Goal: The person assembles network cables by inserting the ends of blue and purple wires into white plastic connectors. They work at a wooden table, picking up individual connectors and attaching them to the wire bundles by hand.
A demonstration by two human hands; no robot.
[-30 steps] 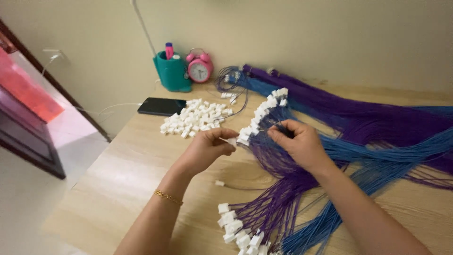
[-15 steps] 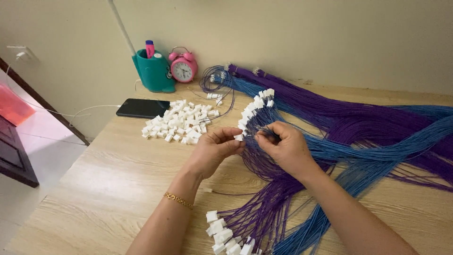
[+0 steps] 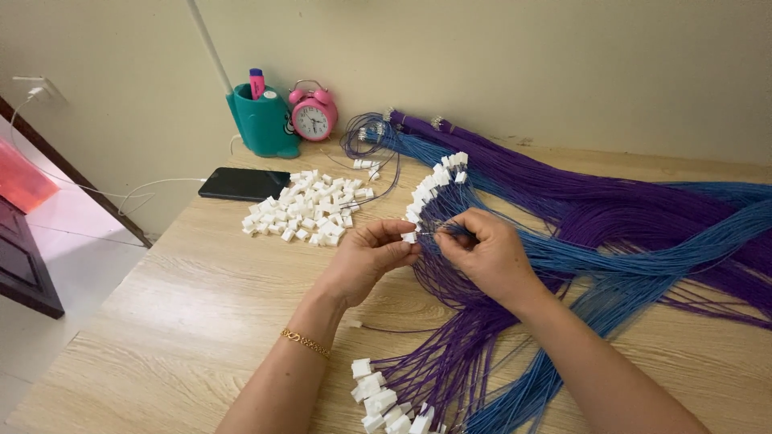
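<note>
Both hands are together at the middle of the tabletop [image 3: 185, 321]. The left hand [image 3: 366, 261] has its fingers curled in, thumb and forefinger pinching a small white connector [image 3: 409, 238]. The right hand [image 3: 486, 257] meets it from the other side, fingertips nipped onto thin purple wires [image 3: 450, 354] right at that connector; whether a wire tip is actually inside the connector is hard to tell from here. A gold bracelet [image 3: 305, 342] sits on the left wrist.

Just past the hands, a curved row of fitted connectors [image 3: 434, 181] runs toward the back edge. More fitted ones bunch at the near edge [image 3: 382, 398]. Blue wires [image 3: 627, 257] sweep off to the right side alongside the purple.

Left of the hands, a loose heap of white connectors [image 3: 310, 210] lies near a black phone [image 3: 244, 184]. At the back edge stand a teal pen cup [image 3: 261, 120] and a pink alarm clock [image 3: 313, 115], side by side.
</note>
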